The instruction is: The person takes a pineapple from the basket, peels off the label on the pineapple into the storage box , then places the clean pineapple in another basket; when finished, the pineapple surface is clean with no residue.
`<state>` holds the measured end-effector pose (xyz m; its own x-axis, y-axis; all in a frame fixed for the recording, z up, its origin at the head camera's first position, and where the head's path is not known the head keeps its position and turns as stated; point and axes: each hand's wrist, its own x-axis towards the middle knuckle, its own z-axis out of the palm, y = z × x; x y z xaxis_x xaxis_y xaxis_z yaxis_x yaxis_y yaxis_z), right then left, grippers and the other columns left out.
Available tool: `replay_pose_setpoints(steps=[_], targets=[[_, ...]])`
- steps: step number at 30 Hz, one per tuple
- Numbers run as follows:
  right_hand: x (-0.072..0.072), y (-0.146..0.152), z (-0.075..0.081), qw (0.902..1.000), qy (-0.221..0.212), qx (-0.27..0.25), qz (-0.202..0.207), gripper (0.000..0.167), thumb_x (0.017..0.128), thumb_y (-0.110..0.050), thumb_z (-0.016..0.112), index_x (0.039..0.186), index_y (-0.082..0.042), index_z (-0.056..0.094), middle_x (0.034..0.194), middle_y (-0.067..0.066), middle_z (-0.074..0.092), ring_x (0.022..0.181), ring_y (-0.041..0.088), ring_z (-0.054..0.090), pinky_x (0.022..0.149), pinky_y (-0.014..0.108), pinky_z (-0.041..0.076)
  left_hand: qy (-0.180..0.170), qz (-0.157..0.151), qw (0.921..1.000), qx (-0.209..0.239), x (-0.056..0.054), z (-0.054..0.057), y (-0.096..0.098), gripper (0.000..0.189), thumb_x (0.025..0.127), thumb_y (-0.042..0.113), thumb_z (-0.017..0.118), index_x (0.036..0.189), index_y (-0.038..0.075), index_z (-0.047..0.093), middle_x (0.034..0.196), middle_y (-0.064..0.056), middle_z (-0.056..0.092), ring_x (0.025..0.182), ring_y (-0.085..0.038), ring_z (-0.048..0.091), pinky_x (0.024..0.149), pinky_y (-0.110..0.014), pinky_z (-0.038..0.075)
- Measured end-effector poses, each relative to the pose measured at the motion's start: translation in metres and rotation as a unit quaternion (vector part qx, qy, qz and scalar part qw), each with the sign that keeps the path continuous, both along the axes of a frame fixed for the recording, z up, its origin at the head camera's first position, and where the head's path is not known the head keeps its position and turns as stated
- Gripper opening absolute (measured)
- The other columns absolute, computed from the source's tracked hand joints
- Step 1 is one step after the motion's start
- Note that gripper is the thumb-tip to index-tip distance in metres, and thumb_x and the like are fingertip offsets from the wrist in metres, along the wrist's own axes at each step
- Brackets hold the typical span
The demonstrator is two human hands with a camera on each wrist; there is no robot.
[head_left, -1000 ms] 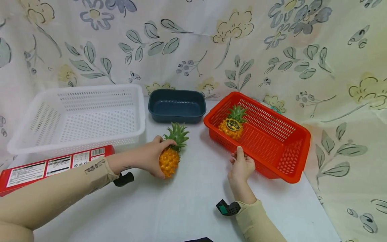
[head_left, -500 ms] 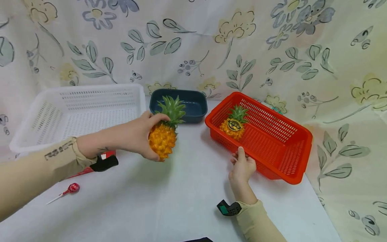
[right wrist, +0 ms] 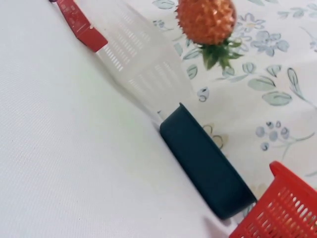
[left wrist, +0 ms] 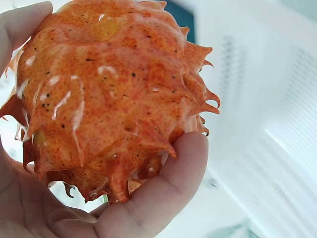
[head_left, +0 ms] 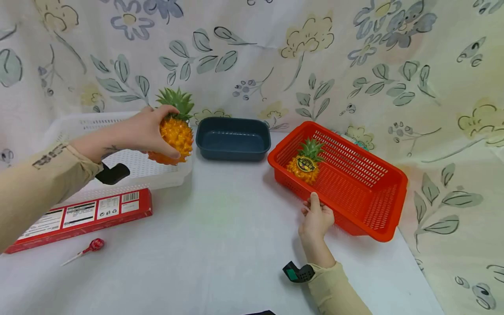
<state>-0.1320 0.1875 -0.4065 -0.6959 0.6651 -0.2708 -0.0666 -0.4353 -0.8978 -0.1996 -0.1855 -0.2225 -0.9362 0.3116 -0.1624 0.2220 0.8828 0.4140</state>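
Note:
A small orange pineapple (head_left: 179,138) with a green crown is in my left hand (head_left: 135,133), above the right end of the white basket (head_left: 173,178). Thumb and fingers grip its body from the left, and its spiky skin fills the left wrist view. My right hand (head_left: 316,218) holds the near rim of the red basket (head_left: 378,159), thumb on top and fingers curled at the edge. Inside that basket, at its left end, lies a second pineapple (head_left: 305,166) with a black and yellow label. The right wrist view does not show the right hand.
Between the two baskets stands a dark blue tray (head_left: 234,142) by the flowered cloth (head_left: 244,57). In front of the white basket lies a red box (head_left: 130,208), with a red lollipop (head_left: 96,245) nearer me on the white table (head_left: 220,245).
My left hand has lifted the pineapple off the table and carried it left and away from me, over the white basket. The lollipop has come into view. My right hand stays at the red basket.

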Motion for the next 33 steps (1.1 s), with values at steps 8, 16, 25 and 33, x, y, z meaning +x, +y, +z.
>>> replay_pose_setpoints(steps=[8, 16, 25, 33], targets=[[0.001, 0.001, 0.0, 0.9998, -0.006, 0.016, 0.007, 0.025, 0.084, -0.027, 0.067, 0.086, -0.005, 0.054, 0.071, 0.004, 0.06, 0.059, 0.009, 0.056, 0.05, 0.017, 0.046, -0.041, 0.047, 0.998, -0.006, -0.018, -0.024, -0.025, 0.103, 0.067, 0.046, 0.078, 0.142, 0.012, 0.016, 0.119, -0.031, 0.026, 0.088, -0.038, 0.046, 0.049, -0.031, 0.051], [0.001, 0.0, 0.003, 0.9998, -0.008, 0.016, 0.006, 0.025, 0.084, -0.026, 0.067, 0.085, -0.004, 0.054, 0.069, 0.001, 0.06, 0.058, 0.009, 0.056, 0.05, 0.017, 0.047, -0.055, 0.061, 0.9966, -0.012, -0.031, -0.047, -0.035, 0.102, 0.067, 0.048, 0.078, 0.141, 0.011, 0.017, 0.118, -0.03, 0.027, 0.093, -0.041, 0.043, 0.048, -0.032, 0.05], [-0.001, 0.001, 0.0, 0.9997, -0.014, 0.02, 0.008, 0.028, 0.083, -0.029, 0.067, 0.088, -0.004, 0.056, 0.071, 0.001, 0.06, 0.06, 0.009, 0.057, 0.051, 0.017, 0.047, -0.071, 0.062, 0.9955, -0.008, -0.038, -0.06, -0.039, 0.102, 0.068, 0.047, 0.078, 0.14, 0.009, 0.017, 0.119, -0.033, 0.023, 0.094, -0.044, 0.041, 0.05, -0.035, 0.051], [-0.001, 0.002, -0.001, 0.9996, -0.02, 0.018, 0.005, 0.027, 0.083, -0.03, 0.068, 0.086, -0.007, 0.056, 0.075, 0.004, 0.06, 0.06, 0.009, 0.057, 0.051, 0.017, 0.047, -0.083, 0.051, 0.9952, -0.007, -0.041, -0.065, -0.041, 0.099, 0.072, 0.047, 0.074, 0.143, 0.009, 0.016, 0.124, -0.035, 0.02, 0.098, -0.047, 0.04, 0.052, -0.038, 0.052]])
